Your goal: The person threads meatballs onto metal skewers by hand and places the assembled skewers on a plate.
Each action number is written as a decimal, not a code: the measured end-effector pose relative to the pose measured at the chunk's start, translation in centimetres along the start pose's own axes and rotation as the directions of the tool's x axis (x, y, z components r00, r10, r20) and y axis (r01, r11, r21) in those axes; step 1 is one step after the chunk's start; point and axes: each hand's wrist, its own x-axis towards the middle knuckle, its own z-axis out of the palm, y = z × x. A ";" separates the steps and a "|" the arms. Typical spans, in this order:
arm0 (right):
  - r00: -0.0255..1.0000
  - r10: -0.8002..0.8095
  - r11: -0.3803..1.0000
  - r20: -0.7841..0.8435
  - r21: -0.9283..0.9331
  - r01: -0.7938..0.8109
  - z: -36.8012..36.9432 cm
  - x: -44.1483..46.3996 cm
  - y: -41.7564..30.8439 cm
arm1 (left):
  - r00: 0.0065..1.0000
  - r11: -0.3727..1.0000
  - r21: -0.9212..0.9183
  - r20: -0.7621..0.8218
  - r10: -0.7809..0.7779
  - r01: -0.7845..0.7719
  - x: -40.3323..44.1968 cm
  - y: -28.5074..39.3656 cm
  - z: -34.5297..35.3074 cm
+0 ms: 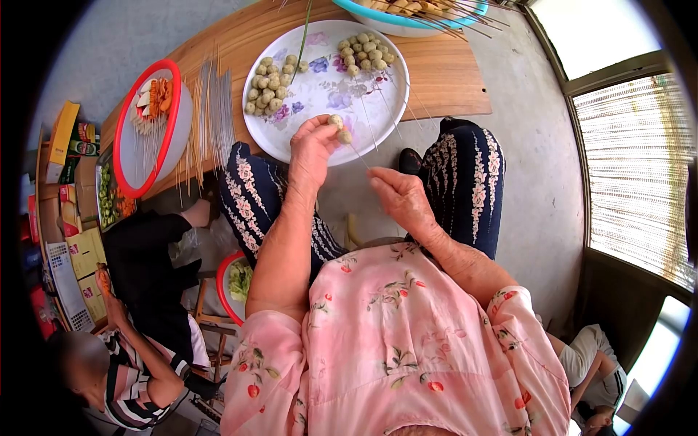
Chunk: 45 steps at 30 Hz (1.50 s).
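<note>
My left hand (314,151) pinches a greenish-grey ball (335,121) over the near edge of the flowered round tray (320,40). Just below it, a second ball (345,136) sits on a thin skewer (358,154). The lower end of that skewer is between the closed fingers of my right hand (400,195), above my lap. Whether the upper ball is on the skewer I cannot tell. On the tray lie one pile of balls (269,89) at the left and balls on skewers (366,54) at the right.
Loose skewers (212,109) lie left of the tray, beside a red-rimmed basket (174,138) of skewered food. A blue-rimmed bowl (407,27) stands at the table's far side. One person (131,363) sits at lower left, another (600,370) at lower right.
</note>
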 end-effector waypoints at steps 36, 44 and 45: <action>0.998 0.059 0.998 -0.008 0.013 -0.059 0.0 1.2 0.0 | 0.652 0.399 0.908 -0.225 0.724 -0.130 5.1 -0.1 -6.7; 0.997 0.077 0.997 -0.008 0.030 -0.077 0.1 0.9 -0.4 | 0.697 0.169 0.978 -0.037 0.716 -0.121 6.4 0.7 -5.5; 0.997 0.075 0.997 -0.006 0.029 -0.075 0.0 0.9 -0.4 | 0.693 0.151 0.984 -0.042 0.720 -0.097 6.4 0.5 -5.5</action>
